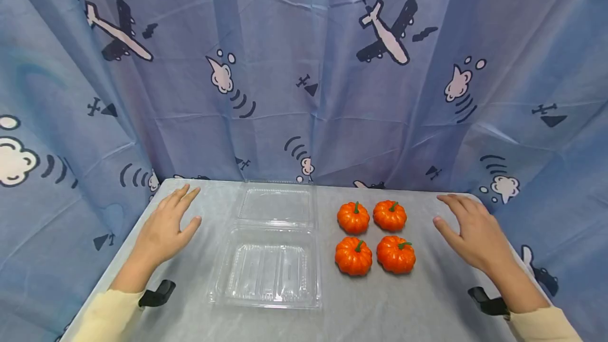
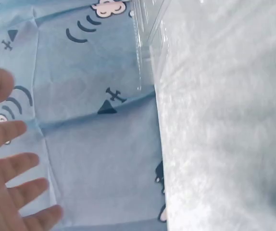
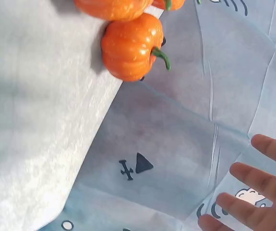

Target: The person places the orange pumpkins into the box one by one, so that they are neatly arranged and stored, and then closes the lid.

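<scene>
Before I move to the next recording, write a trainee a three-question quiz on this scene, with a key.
1. How many orange pumpkins sit on the table?
2. In the head view, where is the clear plastic container relative to the pumpkins?
A) To their left
B) To their right
C) Underneath them
3. True or false: the right hand is gripping a pumpkin.

Key:
1. Four.
2. A.
3. False; the right hand holds nothing, and its fingers are extended.

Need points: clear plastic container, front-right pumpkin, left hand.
Clear plastic container [image 1: 269, 271]: head view, floor of its nearer half.
Front-right pumpkin [image 1: 395, 256]: head view, ribbed orange body below the stem.
Left hand [image 1: 162, 230]: head view, back of the hand.
</scene>
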Motion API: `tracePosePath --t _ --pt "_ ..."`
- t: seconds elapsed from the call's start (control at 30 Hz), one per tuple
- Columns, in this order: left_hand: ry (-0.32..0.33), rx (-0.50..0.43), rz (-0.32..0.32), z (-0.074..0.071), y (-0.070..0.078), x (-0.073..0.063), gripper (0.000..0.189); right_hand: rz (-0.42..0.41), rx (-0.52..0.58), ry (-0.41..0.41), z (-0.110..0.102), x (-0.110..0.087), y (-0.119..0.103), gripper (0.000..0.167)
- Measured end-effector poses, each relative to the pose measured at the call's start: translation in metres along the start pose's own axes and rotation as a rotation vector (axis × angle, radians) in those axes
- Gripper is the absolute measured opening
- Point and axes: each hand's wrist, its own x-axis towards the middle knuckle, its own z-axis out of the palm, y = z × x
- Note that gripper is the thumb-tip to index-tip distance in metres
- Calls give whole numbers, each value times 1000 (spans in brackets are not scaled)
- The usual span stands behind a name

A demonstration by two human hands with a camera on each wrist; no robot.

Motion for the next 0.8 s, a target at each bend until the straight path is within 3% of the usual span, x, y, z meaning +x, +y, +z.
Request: tracePosePath --t 0.17,0.33,0.5,0.67,0.8 --pt "-78 -122 -62 6 1 -8 62 33 122 -45 3 -2 -5 53" --pt "-57 -279 -101 18 0 -15 56 106 292 -113 9 -7 -7 55" --pt "-51 -445 -134 28 3 -22 49 123 438 -108 19 -11 -6 50" --pt "-87 -552 -168 40 5 -28 47 133 514 -117 27 -14 -7 46" --pt "-131 -629 -171 50 4 -32 46 170 572 -184 34 -17 -9 46"
